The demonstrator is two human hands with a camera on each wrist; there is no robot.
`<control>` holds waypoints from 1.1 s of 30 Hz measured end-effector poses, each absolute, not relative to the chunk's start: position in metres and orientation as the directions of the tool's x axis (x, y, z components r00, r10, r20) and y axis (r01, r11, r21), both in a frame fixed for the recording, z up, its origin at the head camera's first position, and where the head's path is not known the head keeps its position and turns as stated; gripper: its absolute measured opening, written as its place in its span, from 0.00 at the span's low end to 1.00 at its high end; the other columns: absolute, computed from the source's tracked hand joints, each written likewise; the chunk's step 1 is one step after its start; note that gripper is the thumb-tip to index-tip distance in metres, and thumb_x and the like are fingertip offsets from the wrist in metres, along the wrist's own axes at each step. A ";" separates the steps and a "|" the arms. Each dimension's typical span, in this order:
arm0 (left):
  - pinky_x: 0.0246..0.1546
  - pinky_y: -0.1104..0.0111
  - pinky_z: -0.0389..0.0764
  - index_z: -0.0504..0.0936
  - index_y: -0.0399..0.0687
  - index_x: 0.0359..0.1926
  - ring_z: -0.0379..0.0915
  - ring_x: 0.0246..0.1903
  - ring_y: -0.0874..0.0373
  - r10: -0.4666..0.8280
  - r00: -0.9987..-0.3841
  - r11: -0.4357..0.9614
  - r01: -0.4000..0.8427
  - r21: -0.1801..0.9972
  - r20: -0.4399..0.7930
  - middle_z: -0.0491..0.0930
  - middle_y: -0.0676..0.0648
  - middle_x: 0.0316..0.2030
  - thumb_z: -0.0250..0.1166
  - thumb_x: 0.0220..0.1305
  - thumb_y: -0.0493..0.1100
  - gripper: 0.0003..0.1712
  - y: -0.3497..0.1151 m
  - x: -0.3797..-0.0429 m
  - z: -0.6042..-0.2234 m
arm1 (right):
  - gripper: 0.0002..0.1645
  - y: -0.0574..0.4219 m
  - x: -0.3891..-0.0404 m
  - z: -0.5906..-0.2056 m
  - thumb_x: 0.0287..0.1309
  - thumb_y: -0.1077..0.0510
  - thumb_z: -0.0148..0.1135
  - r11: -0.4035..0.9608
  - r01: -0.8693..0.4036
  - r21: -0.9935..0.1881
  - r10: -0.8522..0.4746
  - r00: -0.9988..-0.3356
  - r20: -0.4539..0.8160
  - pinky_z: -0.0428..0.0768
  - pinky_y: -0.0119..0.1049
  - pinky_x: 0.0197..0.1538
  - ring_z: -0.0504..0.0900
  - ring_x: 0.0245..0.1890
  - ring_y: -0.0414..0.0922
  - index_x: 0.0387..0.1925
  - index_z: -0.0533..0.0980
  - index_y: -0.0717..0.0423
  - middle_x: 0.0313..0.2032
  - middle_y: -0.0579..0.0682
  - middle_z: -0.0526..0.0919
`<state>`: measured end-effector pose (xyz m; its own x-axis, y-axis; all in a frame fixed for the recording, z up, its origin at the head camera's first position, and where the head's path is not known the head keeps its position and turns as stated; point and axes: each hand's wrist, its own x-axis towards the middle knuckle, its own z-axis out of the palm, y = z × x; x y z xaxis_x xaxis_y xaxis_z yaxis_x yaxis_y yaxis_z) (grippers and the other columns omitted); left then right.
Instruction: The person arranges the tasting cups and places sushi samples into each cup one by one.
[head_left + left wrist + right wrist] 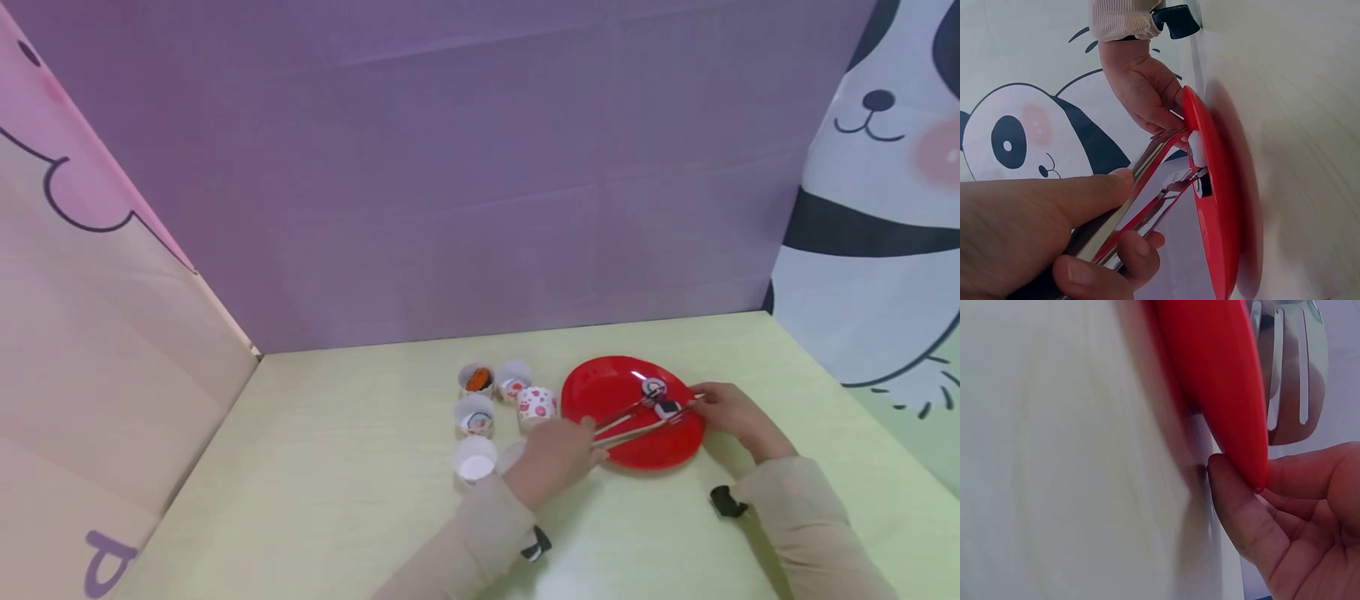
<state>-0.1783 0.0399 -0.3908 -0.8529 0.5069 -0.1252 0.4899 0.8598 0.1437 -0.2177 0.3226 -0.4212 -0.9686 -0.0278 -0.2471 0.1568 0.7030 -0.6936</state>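
Note:
My left hand grips silver metal tongs with slotted ends, thumb on one arm and fingers round the other. The tongs' ends stand apart over a red plate, close about a black-and-white piece that looks like toy sushi. Just behind it on the plate lies a round, dark-rimmed sushi piece. With thumb below and fingers above, my right hand pinches the plate's right rim. In the left wrist view the tongs' ends reach right to the pieces.
Left of the plate several small paper cups stand in two columns. One cup holds an orange-topped piece; two others hold sushi-like pieces. A pink-spotted cup is nearest the plate. My left hand partly hides another cup. A purple wall panel backs the table.

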 end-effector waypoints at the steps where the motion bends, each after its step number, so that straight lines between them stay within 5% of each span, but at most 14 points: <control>1: 0.21 0.76 0.68 0.75 0.55 0.52 0.67 0.20 0.63 0.506 -0.854 0.861 0.491 0.134 -0.125 0.71 0.54 0.20 0.61 0.61 0.59 0.22 0.041 -0.178 -0.392 | 0.27 0.322 -0.217 -0.420 0.67 0.59 0.47 0.703 0.159 -0.694 -0.028 -0.968 -0.250 0.79 0.44 0.44 0.76 0.42 0.55 0.58 0.62 0.78 0.48 0.72 0.72; 23: 0.19 0.78 0.67 0.74 0.54 0.46 0.66 0.17 0.64 0.523 -0.847 0.847 0.505 0.163 -0.094 0.69 0.55 0.18 0.62 0.62 0.57 0.17 0.026 -0.173 -0.386 | 0.26 0.321 -0.215 -0.418 0.66 0.61 0.47 0.711 0.119 -0.693 -0.056 -0.973 -0.224 0.79 0.44 0.43 0.76 0.40 0.54 0.57 0.61 0.79 0.48 0.73 0.72; 33: 0.16 0.79 0.64 0.74 0.51 0.44 0.64 0.15 0.64 0.601 -0.799 0.794 0.600 0.096 0.022 0.68 0.55 0.17 0.60 0.64 0.56 0.17 0.009 -0.172 -0.382 | 0.26 0.322 -0.216 -0.417 0.66 0.61 0.48 0.714 0.121 -0.690 -0.051 -0.973 -0.224 0.79 0.45 0.43 0.77 0.41 0.55 0.57 0.61 0.80 0.48 0.73 0.72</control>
<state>-0.1716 0.0086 -0.3822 -0.7988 0.6012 0.0225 0.6003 0.7940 0.0958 -0.2157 0.3217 -0.4172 -0.9732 -0.0514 -0.2243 0.1213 0.7137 -0.6899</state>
